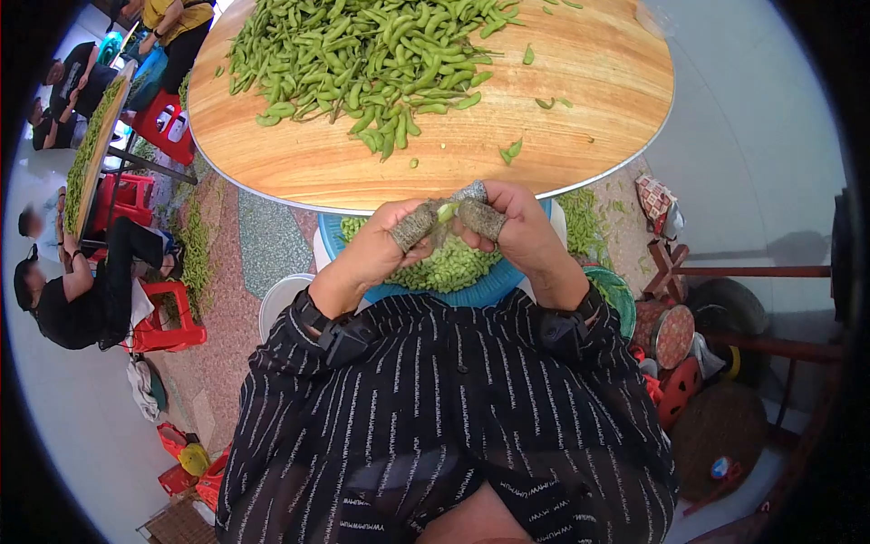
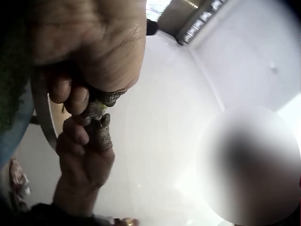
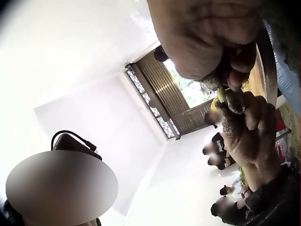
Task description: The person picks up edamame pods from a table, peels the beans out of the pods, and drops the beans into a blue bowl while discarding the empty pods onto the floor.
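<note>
1. I see the left hand (image 1: 379, 243) clamped on a small, pale green pod (image 1: 446, 210), pinching it between wrapped thumb and fingers.
2. The right hand (image 1: 524, 227) is clamped on the same pod from its own side, so the pod sits between the two hands, whose fingertips come close together.
3. On the digits of both hands I make out grey, rough-textured finger covers (image 1: 481, 218); they and the fingers hide part of the pod from me.
4. Below both hands I see a wide blue plastic basin (image 1: 467, 297) holding a heap of small, light green shelled beans (image 1: 444, 270).
5. Just beyond the hands stands a rounded, wood-grain desk (image 1: 589, 82) with a pale rim. Farther out from the hands, a large pile of curved green bean pods (image 1: 362, 54) lies on it, with a few stray ones nearer the right hand's side.
6. Left of and nearer the body than the left hand, I find a round white container (image 1: 279, 301); on the other side, near the right wrist, a green basin (image 1: 621, 299).
7. On the floor to the right of the right hand lie scattered green pods (image 1: 584, 218).
8. Well apart to the left of the left hand, I see people seated on red plastic stools (image 1: 172, 317) beside another pod-covered table.
</note>
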{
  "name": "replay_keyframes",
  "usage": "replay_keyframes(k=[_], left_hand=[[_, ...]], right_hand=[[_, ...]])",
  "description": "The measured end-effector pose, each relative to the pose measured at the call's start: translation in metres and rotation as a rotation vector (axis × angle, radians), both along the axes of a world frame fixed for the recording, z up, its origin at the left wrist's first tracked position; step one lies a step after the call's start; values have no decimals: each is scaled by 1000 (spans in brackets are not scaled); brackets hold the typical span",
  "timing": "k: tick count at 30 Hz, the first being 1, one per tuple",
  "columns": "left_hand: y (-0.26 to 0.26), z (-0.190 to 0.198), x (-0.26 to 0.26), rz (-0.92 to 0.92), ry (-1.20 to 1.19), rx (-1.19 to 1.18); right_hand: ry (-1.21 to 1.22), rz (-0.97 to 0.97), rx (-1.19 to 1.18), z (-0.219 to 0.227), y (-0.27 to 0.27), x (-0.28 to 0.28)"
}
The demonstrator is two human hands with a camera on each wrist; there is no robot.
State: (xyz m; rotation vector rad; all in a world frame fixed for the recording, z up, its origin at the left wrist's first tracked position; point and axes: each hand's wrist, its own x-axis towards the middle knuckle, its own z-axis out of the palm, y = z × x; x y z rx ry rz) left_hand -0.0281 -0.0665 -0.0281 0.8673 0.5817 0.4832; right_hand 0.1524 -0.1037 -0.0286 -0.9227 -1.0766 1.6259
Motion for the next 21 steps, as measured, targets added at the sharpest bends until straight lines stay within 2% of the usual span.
replay_keyframes(k=[2, 3, 5, 7, 8, 9, 10, 11, 12, 13, 14, 16, 20, 21], left_hand=[[-1, 1, -2, -46, 94, 296], [-1, 0, -3, -43, 94, 300], [-1, -2, -5, -119, -198, -25], [1, 1, -6, -102, -128, 0], [2, 2, -6, -83, -58, 16], [4, 10, -3, -1, 156, 294], [2, 17, -2, 1, 156, 293], [-1, 23, 0, 132, 196, 397], [-3, 25, 2, 263, 235, 502], [-3, 24, 4, 263, 235, 501], [-4, 22, 5, 239, 248, 501], [-3, 18, 5, 218, 259, 503], [4, 10, 3, 128, 154, 372], [5, 10, 2, 102, 121, 337]], right_hand=[[-23, -6, 8, 4, -3, 0], [15, 36, -21, 6, -4, 2], [50, 80, -35, 8, -4, 2], [377, 160, -138, 0, -4, 1], [375, 159, -134, -2, -4, 1], [258, 39, -107, -3, -4, 0], [141, -79, -83, -4, -5, 0], [141, -79, -85, -5, -6, -1], [3, -113, 34, -5, -6, -2], [-134, -148, 151, -5, -6, -3], [-134, -147, 150, -4, -7, -6], [-254, -142, 313, 1, -8, -9], [-141, -7, 261, 5, -6, -2], [-92, 33, 160, 6, -6, 1]])
